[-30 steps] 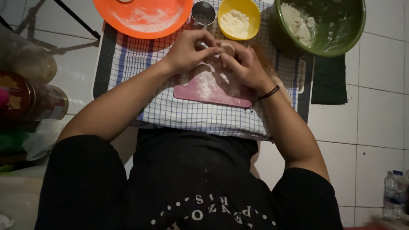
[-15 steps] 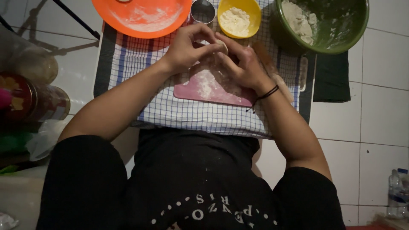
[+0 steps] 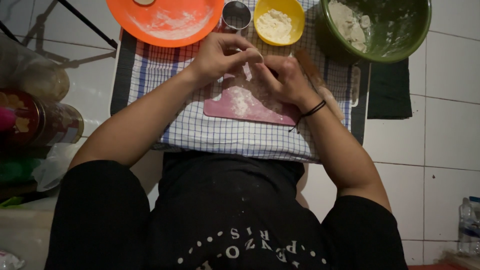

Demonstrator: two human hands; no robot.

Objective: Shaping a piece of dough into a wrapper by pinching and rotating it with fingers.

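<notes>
Left hand (image 3: 220, 59) and right hand (image 3: 282, 80) pinching small dough piece (image 3: 253, 61) between fingertips, above pink board (image 3: 240, 105). Fingers closing narrow. Better pressing gently, even, keeping fingers floured from yellow bowl (image 3: 279, 21).

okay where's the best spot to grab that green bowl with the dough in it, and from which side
Probably take the green bowl by its near rim, the bare stretch on the right side, coming from the person's right hand side. The dough sits piled against the left inner wall, and the yellow bowl crowds that flank, so the right edge looks free for a pinch grip over the rim.
</notes>
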